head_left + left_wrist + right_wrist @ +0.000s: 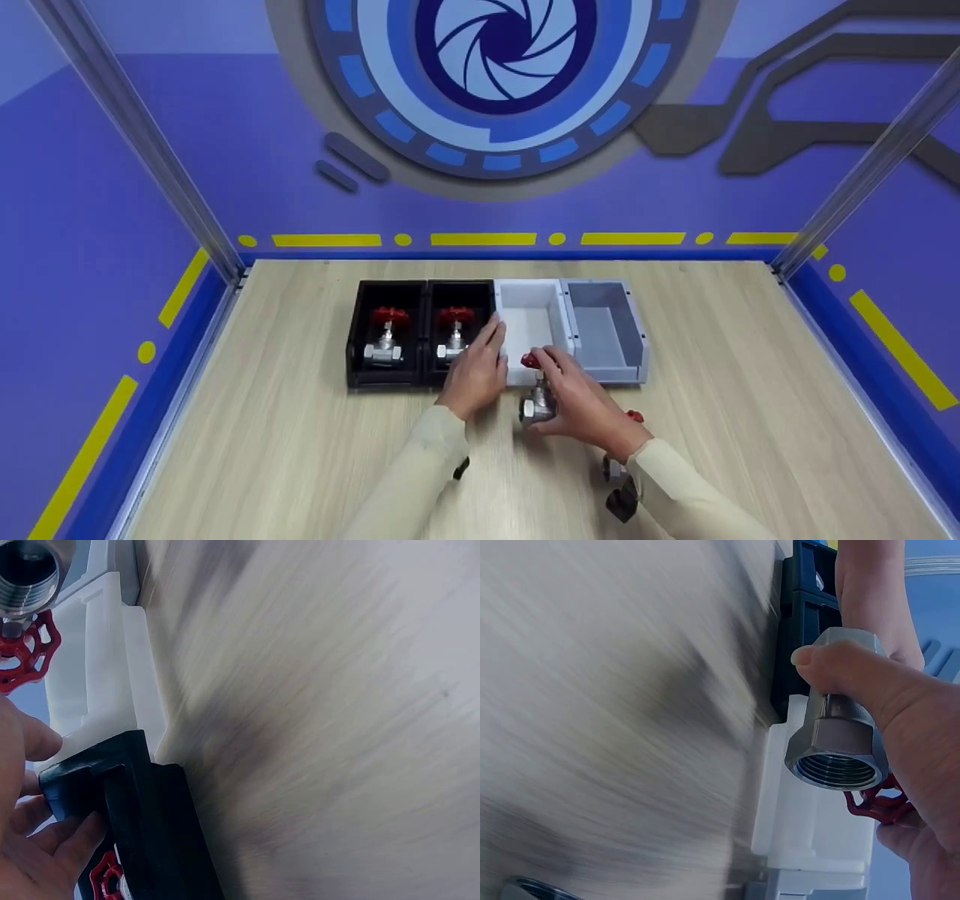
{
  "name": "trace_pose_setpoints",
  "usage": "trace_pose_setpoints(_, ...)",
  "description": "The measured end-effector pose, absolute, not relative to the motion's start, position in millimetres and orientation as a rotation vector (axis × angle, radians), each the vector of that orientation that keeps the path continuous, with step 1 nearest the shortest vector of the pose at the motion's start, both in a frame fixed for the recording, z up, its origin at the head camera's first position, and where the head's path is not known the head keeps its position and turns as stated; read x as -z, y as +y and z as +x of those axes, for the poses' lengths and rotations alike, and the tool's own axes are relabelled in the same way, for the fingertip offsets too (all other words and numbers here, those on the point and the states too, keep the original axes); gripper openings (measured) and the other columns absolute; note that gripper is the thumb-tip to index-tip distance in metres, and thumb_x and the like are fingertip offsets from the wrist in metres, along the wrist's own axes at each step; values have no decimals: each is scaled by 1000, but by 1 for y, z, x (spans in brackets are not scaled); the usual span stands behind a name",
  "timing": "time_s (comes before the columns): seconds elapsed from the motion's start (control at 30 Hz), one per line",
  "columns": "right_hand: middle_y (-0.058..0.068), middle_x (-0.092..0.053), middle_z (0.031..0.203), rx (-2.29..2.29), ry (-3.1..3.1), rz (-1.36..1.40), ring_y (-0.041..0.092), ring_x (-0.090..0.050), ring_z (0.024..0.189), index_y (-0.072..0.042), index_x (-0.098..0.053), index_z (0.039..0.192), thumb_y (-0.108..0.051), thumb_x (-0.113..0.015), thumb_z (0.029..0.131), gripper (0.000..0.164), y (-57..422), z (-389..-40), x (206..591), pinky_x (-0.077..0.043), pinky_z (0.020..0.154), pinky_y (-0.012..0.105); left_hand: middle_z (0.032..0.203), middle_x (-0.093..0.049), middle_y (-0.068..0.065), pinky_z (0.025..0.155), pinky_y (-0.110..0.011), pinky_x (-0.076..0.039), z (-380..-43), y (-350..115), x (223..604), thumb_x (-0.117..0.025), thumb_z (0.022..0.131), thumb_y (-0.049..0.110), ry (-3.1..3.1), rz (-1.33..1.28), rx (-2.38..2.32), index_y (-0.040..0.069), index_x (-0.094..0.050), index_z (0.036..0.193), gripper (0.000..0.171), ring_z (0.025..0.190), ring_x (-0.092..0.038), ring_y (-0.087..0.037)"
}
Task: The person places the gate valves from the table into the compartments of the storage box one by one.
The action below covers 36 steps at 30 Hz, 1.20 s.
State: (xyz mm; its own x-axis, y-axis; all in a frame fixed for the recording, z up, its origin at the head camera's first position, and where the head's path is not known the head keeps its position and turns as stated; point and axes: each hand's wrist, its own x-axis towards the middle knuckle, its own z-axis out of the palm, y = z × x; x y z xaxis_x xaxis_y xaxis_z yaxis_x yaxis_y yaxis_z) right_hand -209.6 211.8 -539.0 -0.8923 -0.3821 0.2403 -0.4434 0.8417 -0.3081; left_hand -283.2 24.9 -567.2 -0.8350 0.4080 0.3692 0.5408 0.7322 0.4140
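My right hand [581,397] grips a metal gate valve [538,405] with a red handwheel, held close in front of the white bin [529,315]. The right wrist view shows the thumb across the valve's hex body [840,727], its threaded opening facing the camera. My left hand [476,375] holds the wall of the second black bin [139,795], fingers inside it and thumb on the white bin's side. A valve [452,337] stands in that bin, partly behind the left hand. Another valve [385,341] stands in the leftmost black bin [360,330].
A grey bin [607,337] ends the row of joined bins at the right. One more valve [613,469] is on the wooden table [300,457], partly hidden by the right forearm. Blue panels with metal corner posts [150,142] enclose the table's back and sides.
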Motion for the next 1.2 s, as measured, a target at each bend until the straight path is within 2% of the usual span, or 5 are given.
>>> trace_pose_setpoints(0.13,19,-45,141,-567,-2849,636,33,-50,126,-3,-38,145,-37,-92,57,109,211,-214,539,-46,103,44,152,-42,-9,77,-40,-55,-283,25,567,-60,91,15,-2691,-742,767,3,-49,141,52,94,-68,-29)
trace_pose_setpoints(0.63,18,-46,140,-536,-2839,649,33,-51,125,-4,-39,145,-38,-91,57,108,212,-228,541,-44,104,46,152,-42,-12,82,-41,-55,-282,25,567,-60,91,14,-2691,-745,792,3,-48,142,53,107,-65,-30)
trace_pose_setpoints(0.83,17,-46,140,-540,-2834,643,32,-50,126,-4,-39,146,-38,-92,57,108,213,-233,539,-44,105,46,150,-44,-11,79,-41,-55,-281,25,567,-60,91,13,-2663,-747,778,3,-49,141,53,99,-67,-31)
trace_pose_setpoints(1.1,21,-45,142,-550,-2807,626,36,-48,128,-5,-37,148,-33,-93,56,111,213,-239,536,-45,103,48,153,-41,-11,80,-41,-55,-281,25,565,-58,92,14,-2715,-741,793,5,-45,144,54,105,-65,-30)
trace_pose_setpoints(1.2,20,-44,142,-548,-2804,614,35,-48,128,-5,-37,148,-32,-93,56,110,213,-242,535,-45,102,48,153,-41,-11,80,-40,-55,-281,25,565,-58,92,15,-2714,-746,788,5,-45,144,55,102,-66,-29)
